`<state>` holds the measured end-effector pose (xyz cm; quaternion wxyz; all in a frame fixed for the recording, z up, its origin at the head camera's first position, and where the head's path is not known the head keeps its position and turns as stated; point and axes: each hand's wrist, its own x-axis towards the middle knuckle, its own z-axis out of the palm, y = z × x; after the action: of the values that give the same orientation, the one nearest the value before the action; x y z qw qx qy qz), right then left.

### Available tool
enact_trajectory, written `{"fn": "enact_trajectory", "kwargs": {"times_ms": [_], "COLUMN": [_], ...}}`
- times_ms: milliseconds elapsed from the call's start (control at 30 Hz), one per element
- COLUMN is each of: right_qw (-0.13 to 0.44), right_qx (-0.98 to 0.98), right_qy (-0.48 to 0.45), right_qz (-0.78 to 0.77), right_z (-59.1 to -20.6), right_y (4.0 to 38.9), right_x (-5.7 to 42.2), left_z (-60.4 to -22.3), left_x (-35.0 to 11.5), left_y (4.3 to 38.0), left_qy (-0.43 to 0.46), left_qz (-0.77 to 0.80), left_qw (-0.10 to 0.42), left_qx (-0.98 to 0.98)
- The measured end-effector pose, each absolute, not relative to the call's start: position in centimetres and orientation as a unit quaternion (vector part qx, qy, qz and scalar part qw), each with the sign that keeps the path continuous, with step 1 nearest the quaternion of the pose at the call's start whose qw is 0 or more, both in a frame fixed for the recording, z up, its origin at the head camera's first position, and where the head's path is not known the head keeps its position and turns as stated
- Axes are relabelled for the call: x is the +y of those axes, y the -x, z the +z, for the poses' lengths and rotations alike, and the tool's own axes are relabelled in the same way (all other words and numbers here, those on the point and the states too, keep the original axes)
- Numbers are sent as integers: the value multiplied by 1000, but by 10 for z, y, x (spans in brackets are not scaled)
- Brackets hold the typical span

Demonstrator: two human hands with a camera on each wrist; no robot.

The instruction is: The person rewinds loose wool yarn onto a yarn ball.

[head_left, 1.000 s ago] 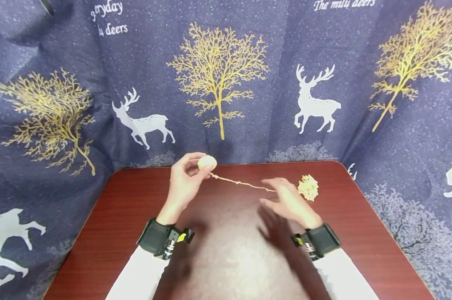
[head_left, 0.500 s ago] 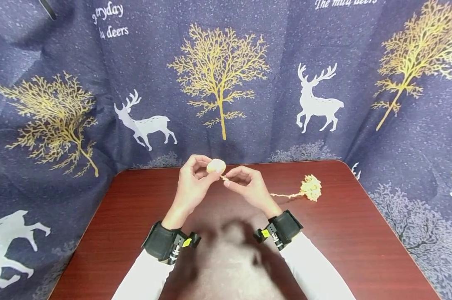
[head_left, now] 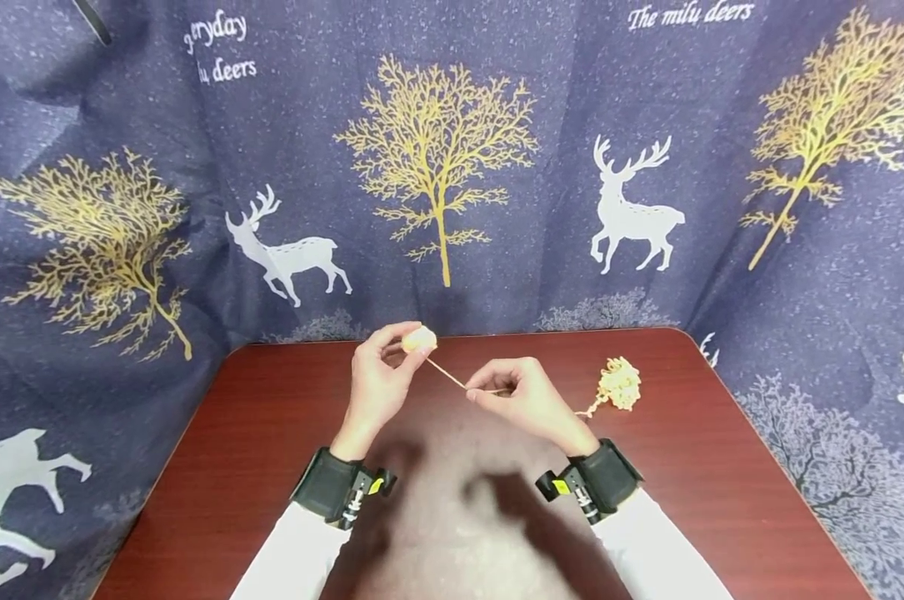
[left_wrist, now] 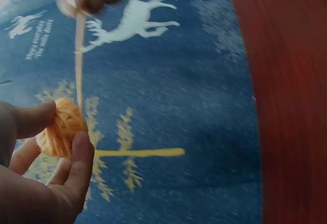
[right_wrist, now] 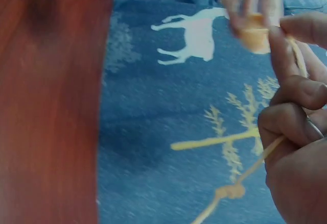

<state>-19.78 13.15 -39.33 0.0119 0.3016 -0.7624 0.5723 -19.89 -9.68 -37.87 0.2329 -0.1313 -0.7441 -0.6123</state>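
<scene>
Your left hand (head_left: 377, 382) is pinching the yarn ball (head_left: 419, 339), which is overlapping the table's (head_left: 260, 400) far edge in view; your right hand (head_left: 530, 400) is pinching its strand (head_left: 446, 372), apparently for tension; the loose heap (head_left: 620, 384) is lying near the far right corner, presumably supplying slack.

The wound ball (left_wrist: 64, 134) looks like soft, matt yarn, its surface ridged by the wraps; the taut strand (left_wrist: 78, 71) is the same fibrous stuff, and the loose pile (head_left: 619, 385) appears rough and loopy. The desk (head_left: 272, 408) shows smooth wood grain with a glossy sheen. The curtain (head_left: 556, 100) is matt, creased cloth, the sleeves (head_left: 294, 554) plain fabric, the ring (right_wrist: 314, 127) shiny metal.
</scene>
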Motion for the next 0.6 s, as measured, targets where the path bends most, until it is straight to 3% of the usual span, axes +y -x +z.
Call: {"fn": "enact_trajectory", "kwargs": {"times_ms": [100, 233, 467, 600], "right_qw": [8, 14, 25, 30], "right_qx": [-766, -742, -708, -684], "right_qy": [-318, -345, -311, -261], "right_qz": [558, 574, 633, 680], "right_z": [-383, -370, -355, -356], "right_y": [198, 205, 234, 250], "right_x": [141, 147, 147, 145], "left_z": [-391, -403, -412, -411], "left_x": [-98, -97, -95, -95], "left_y": [204, 205, 201, 197], "left_qy": [124, 126, 161, 222], "left_qz": [-568, -553, -636, -665], "left_qw": [239, 196, 2, -81], "left_qx": [-778, -800, -755, -708]}}
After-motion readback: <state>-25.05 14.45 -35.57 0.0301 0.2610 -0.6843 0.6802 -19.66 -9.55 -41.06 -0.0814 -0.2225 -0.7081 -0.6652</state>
